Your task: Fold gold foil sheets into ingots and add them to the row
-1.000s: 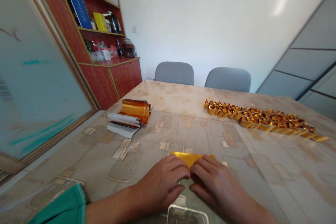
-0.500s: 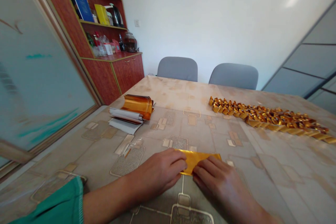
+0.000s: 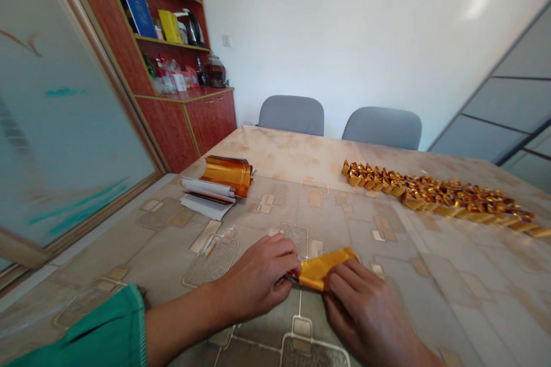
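A strip of gold foil paper [image 3: 321, 268], folded narrow, is stretched between my two hands just over the near part of the table. My left hand [image 3: 269, 269] pinches its left end, with the fingers curled and a dark edge of the paper showing under them. At the other end my right hand [image 3: 359, 292] is closed round the lower edge, and a corner of the foil sticks up past its knuckles. My fingers hide both ends of the strip in part.
A stack of curled gold and white-backed sheets [image 3: 226, 178] lies at the left on the patterned table cover [image 3: 267, 223]. Rows of folded gold foil pieces [image 3: 439, 192] stretch along the right. Two grey chairs [image 3: 291, 114] stand behind the table, a red cabinet [image 3: 185, 120] at the far left.
The gold strip has gone from lying level to tilted, its right end higher. My left hand has turned slightly and raised its knuckles; my right hand has shifted a little right.
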`<state>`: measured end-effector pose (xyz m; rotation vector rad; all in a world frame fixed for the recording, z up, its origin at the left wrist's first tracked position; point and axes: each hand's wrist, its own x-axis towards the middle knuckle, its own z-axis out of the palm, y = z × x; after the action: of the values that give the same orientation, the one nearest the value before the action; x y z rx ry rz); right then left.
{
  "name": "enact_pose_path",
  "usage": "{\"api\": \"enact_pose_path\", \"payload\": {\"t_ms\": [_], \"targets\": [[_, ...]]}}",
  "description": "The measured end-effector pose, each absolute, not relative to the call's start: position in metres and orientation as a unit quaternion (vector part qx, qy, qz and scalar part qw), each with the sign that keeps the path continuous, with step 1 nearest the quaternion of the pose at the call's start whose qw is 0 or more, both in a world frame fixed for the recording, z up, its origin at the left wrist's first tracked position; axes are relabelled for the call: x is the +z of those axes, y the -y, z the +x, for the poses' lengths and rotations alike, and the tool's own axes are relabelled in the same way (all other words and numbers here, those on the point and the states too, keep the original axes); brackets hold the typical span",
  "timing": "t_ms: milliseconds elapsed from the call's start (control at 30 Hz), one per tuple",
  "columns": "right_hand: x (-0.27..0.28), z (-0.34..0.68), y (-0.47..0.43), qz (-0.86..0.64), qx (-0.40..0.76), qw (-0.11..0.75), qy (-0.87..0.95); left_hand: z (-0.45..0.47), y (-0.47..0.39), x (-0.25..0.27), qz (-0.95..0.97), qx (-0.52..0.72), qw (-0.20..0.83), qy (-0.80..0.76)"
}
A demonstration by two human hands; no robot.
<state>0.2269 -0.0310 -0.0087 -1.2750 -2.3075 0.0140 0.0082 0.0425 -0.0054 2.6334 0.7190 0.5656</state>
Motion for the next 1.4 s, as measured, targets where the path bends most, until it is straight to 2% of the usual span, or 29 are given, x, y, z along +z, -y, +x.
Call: {"api": "enact_pose_path", "payload": {"t_ms": [167, 433, 1000, 1400], "targets": [[-0.003, 0.222, 0.031, -0.484, 0.082, 0.261, 0.831, 0.006, -0.044, -0.005, 0.915, 0.195, 0.226, -0.272], [-0.013, 0.222, 0.025, -0.496, 0.123, 0.286, 0.810, 0.003, -0.048, -0.003, 0.888, 0.201, 0.282, -0.302], [-0.025, 0.216, 0.023, -0.505, 0.065, 0.317, 0.800, 0.008, -0.045, -0.008, 0.867, 0.217, 0.237, -0.381], [-0.023, 0.218, 0.024, -0.517, 0.085, 0.275, 0.806, 0.009, -0.045, -0.003, 0.867, 0.200, 0.220, -0.400]]}}
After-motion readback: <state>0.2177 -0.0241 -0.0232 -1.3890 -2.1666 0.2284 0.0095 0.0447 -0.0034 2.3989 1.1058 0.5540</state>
